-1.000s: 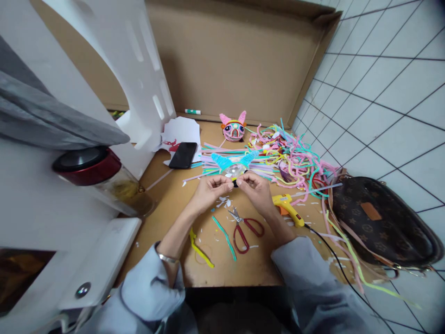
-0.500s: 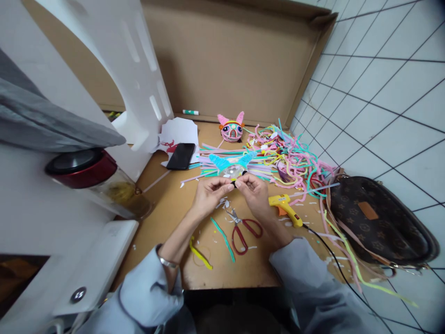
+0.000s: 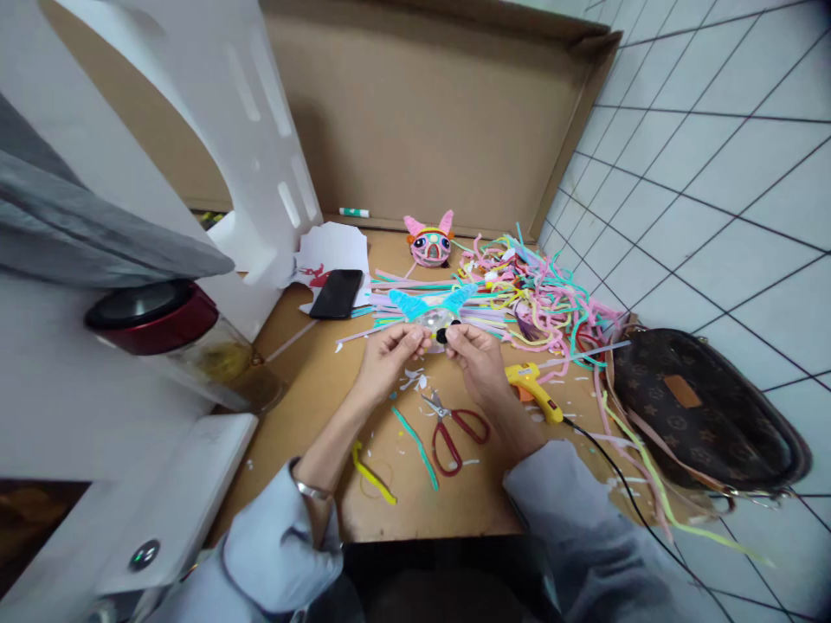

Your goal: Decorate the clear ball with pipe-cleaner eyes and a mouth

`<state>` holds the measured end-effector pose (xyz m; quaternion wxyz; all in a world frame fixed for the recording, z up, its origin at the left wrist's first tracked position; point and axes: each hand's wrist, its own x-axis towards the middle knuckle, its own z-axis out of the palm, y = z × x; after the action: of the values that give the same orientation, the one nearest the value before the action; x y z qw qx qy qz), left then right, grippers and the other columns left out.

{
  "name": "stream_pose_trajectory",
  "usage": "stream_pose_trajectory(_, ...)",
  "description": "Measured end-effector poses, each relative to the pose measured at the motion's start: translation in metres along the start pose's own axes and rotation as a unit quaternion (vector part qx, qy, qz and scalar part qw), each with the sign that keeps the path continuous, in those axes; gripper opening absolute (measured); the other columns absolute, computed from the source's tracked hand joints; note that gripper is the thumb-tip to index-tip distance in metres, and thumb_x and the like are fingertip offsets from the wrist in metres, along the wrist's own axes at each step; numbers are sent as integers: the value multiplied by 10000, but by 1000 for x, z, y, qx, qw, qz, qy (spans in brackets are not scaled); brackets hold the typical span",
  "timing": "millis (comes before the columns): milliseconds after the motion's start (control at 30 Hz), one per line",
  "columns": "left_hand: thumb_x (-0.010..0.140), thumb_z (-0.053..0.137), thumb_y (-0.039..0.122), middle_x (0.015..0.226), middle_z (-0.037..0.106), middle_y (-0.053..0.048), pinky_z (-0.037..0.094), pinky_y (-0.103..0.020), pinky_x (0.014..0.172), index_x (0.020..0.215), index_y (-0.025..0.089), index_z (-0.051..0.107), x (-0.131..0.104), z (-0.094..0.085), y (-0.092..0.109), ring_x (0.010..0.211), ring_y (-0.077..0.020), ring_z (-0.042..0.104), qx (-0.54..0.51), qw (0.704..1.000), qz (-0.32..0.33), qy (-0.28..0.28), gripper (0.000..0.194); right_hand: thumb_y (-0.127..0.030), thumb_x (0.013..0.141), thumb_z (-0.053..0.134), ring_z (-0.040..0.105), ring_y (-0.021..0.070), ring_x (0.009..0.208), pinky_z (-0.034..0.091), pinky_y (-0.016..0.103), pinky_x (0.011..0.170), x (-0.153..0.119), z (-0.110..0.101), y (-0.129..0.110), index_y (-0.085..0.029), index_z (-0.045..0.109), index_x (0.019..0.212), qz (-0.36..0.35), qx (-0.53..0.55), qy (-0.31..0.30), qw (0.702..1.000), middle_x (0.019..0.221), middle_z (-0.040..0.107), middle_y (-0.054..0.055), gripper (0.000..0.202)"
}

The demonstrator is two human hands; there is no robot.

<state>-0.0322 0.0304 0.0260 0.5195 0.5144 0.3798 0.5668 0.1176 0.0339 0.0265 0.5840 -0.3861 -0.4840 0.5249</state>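
Between my fingertips shows a small round black piece, pinched by my right hand. My left hand is closed in a pinch just left of it; whatever is in those fingers is too small to name. Right behind the hands is a clear ball with two fuzzy blue ears, partly covered by the black piece. Below the hands lie red-handled scissors with blades apart, a green pipe cleaner and a yellow one.
Bundled pipe cleaners and a tangled heap lie behind. A pink-eared figure stands farther back. A yellow glue gun and brown bag are right; a black phone and glass bottle left.
My fingertips have drawn slightly apart. The black piece, mostly hidden between the fingers before, now shows its round face at my right fingertips. The view has shifted slightly.
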Motion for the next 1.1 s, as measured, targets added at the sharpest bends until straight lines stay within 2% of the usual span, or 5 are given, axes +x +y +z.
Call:
stream_pose_trajectory(200,625,830,476,710,693,-15,447,-221,577,900,165,704,-1,5,-5,587,-104,583,-46,998,-43,-14,434,-495,673,739,403,91,541,307,248,573,-1,1,2,-186,605,637,19,21,-1,1000,542,499,-44,338)
stream_pose_trajectory(333,532,886,404,646,655,16,444,-211,580,770,159,669,-2,11,-5,569,-90,566,-44,998,-36,6,404,-485,675,742,404,87,536,313,246,573,-2,2,5,-187,607,652,0,19,17,1000,533,490,-56,328)
stream_pose_trajectory(900,589,861,380,638,645,17,456,-195,575,766,151,675,0,8,-10,572,-82,569,-109,993,-33,38,344,-403,784,613,572,132,632,475,275,632,-8,6,10,-191,612,776,-78,-143,-1,987,710,628,-7,212)
stream_pose_trajectory(1000,589,859,402,615,641,21,452,-183,561,763,150,666,1,7,-10,554,-76,569,-113,992,-26,57,362,-307,860,536,606,166,731,492,314,716,-32,-4,8,-187,638,870,-136,-347,16,928,839,645,34,158)
stream_pose_trajectory(1100,579,860,415,618,654,13,453,-183,542,774,148,656,1,7,-10,541,-79,581,-108,991,-36,64,389,-269,924,475,600,244,921,464,376,825,-66,-29,-2,-179,634,984,-156,-610,58,775,968,653,101,193)
